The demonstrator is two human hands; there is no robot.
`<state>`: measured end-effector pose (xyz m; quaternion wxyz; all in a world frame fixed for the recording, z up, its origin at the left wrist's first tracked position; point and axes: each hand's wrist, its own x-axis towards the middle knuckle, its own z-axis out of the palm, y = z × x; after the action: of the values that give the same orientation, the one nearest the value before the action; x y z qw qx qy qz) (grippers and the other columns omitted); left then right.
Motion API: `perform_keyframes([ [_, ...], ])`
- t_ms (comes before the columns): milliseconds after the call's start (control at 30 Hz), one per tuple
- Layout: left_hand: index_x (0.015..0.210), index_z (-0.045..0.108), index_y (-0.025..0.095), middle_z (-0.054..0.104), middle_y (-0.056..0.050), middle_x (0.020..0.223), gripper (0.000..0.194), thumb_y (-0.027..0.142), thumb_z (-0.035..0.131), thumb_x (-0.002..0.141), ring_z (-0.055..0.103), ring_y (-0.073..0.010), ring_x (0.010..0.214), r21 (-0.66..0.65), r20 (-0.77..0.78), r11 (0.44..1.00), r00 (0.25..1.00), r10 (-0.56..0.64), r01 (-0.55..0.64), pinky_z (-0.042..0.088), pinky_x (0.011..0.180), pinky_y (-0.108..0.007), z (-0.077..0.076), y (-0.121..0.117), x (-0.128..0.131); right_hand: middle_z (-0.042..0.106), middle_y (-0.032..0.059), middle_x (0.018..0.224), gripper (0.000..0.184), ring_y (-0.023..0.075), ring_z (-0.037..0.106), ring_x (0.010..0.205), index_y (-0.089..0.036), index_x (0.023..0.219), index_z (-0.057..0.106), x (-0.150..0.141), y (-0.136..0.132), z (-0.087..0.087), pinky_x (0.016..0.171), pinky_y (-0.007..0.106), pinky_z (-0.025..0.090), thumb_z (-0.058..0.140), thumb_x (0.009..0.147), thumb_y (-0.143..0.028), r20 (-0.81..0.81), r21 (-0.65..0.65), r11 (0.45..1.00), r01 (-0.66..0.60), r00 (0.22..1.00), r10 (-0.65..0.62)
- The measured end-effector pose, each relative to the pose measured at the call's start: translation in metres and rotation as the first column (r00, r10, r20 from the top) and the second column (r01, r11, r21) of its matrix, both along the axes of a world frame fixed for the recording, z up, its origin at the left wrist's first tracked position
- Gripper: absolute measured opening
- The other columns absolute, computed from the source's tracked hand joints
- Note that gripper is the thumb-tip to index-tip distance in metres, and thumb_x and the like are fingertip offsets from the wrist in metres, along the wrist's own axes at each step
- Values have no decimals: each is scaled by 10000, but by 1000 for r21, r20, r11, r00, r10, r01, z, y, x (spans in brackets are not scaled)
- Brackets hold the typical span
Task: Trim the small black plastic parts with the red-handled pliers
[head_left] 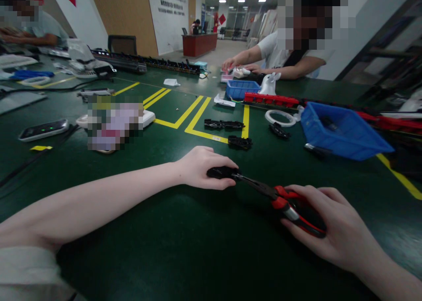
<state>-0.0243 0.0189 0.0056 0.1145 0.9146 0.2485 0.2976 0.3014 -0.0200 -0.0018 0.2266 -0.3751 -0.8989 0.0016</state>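
Note:
Between the thumb and fingers of my left hand (201,167) is a small black part (219,172), held just above or on the green table. My right hand (332,219) is wrapped round the red and black handles of needle-nose pliers (292,214). The long jaws of the pliers point left and their tips meet the right end of the black part. Whether the tips grip it or only touch it I cannot tell. Beyond my left hand lie similar black parts (224,124) and another black part (240,142), close to a yellow tape line.
At right stand a blue bin (343,131), a tape roll (280,118) and a black piece (279,130). A phone (114,127) and a white device (44,130) with green lights lie at left. Across the table a person (286,59) works near a smaller blue basket (242,89).

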Motion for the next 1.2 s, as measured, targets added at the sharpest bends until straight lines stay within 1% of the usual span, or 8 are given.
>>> perform_keyframes([
  [67,1101,694,152,763,-45,913,344,420,564,930,658,-126,664,-1,11,1000,1000,8,-8,486,661,-260,0,0,0,684,88,1043,428,269,615,818,-257,1250,520,0,0,0,742,462,487,570,884,-474,-4,-4,1000,-1,1000,1],
  [200,1093,697,149,755,-35,856,346,424,565,929,635,-120,618,2,-14,1000,1000,-10,10,474,627,-260,0,0,0,682,90,1054,426,272,619,814,-265,1263,521,0,0,-1,749,484,491,565,882,-451,-24,-11,1000,-1,1000,1],
  [367,1078,699,140,755,-32,838,340,417,571,928,628,-116,608,31,9,999,1000,-19,19,469,624,-257,-1,0,1,684,94,1043,431,278,623,825,-253,1265,528,1,-1,-3,734,469,497,556,887,-457,-21,-4,1000,9,1000,-9],
  [567,1056,711,128,769,-50,892,341,405,562,926,652,-126,647,26,79,999,997,26,-28,489,658,-266,0,-2,0,688,83,1050,456,273,622,835,-255,1264,537,3,-1,-3,726,445,503,578,873,-487,-8,-13,1000,19,1000,-19],
  [833,1046,707,137,774,-33,872,331,403,562,913,668,-129,646,99,78,994,996,33,-41,482,659,-279,-3,-1,0,687,89,1037,433,273,612,834,-243,1253,543,2,0,-2,723,441,490,573,886,-472,-16,6,1000,16,1000,-16],
  [967,1046,703,148,772,-25,852,342,423,542,922,653,-123,623,108,36,994,999,24,-28,463,648,-281,-3,-2,1,688,82,1029,456,250,610,805,-229,1257,539,3,2,-1,716,421,488,597,872,-467,13,15,1000,-22,1000,22],
  [1100,1076,697,161,772,-24,850,358,444,534,929,644,-123,621,87,-26,996,1000,-5,7,453,649,-286,-4,-1,1,683,83,1030,425,260,612,825,-234,1247,552,2,1,-3,737,431,484,565,882,-451,-25,8,1000,5,1000,-5],
  [1200,1083,697,153,770,-26,846,348,428,547,931,632,-120,606,102,-32,994,999,-30,34,448,639,-284,-5,0,1,677,86,1032,432,269,611,846,-237,1257,550,1,-1,-4,733,429,485,553,887,-462,-37,-1,1000,14,999,-14],
])
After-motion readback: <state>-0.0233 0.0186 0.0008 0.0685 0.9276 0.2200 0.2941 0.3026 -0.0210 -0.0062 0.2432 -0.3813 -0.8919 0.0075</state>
